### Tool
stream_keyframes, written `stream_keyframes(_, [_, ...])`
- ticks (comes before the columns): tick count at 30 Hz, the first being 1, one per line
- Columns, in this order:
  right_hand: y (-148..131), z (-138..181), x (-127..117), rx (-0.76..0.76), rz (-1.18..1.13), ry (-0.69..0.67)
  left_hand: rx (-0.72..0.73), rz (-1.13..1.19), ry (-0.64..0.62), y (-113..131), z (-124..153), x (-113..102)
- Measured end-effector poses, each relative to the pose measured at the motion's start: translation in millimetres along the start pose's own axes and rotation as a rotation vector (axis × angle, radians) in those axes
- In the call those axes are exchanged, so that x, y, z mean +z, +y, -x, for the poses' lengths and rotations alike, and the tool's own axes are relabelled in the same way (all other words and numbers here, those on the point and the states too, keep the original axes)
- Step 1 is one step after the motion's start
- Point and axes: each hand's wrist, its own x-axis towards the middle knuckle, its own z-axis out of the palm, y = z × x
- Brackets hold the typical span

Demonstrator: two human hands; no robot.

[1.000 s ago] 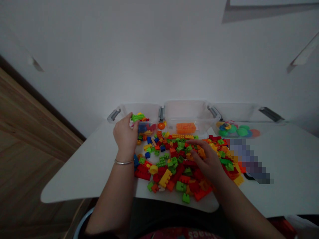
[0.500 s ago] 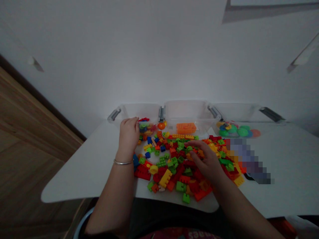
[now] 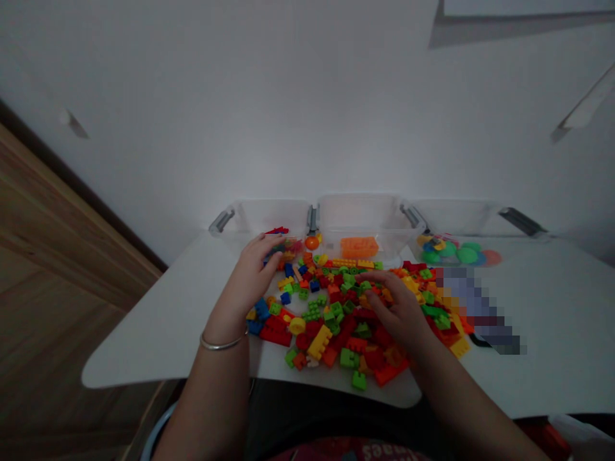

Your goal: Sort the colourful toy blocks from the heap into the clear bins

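Coloured toy building bricks lie in a loose heap on the white table (image 3: 158, 333). My left hand (image 3: 253, 272), with a silver bangle at its wrist, is over the heap's left edge, in front of the left clear bin (image 3: 271, 211). Its fingers and thumb are apart and I see nothing in them. Resting over the right part of the heap, my right hand (image 3: 396, 304) has its fingers spread above green and orange bricks. A yellow brick (image 3: 319, 343) and a green brick (image 3: 313, 311) lie between the hands.
A middle clear bin (image 3: 362, 211) holds an orange block (image 3: 359, 247). Green, blue and orange round pieces (image 3: 467, 252) show in the right clear bin (image 3: 459, 214). A blurred-out object (image 3: 473, 307) lies right of the heap. Behind stands a white wall.
My left hand has drawn back from the left bin, toward me and slightly right, and its thumb has spread apart. My right hand has stayed where it was.
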Motion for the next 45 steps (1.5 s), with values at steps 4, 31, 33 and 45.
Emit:
stream_keyframes(4, [-1,-2,-1,-0.036,0.016,0.012,0.031,0.071,-0.081,15,9,-12])
stream_keyframes(31, [-2,-3,-2,-0.096,0.055,0.044,0.130,-0.117,-0.714,42,36,10])
stream_keyframes(33, [-2,-3,-3,-0.095,0.050,0.046,0.122,-0.129,-0.727,45,35,10])
stream_keyframes(45, [-1,-3,-3,-0.080,0.026,0.042,0.103,-0.144,-0.798,46,32,18])
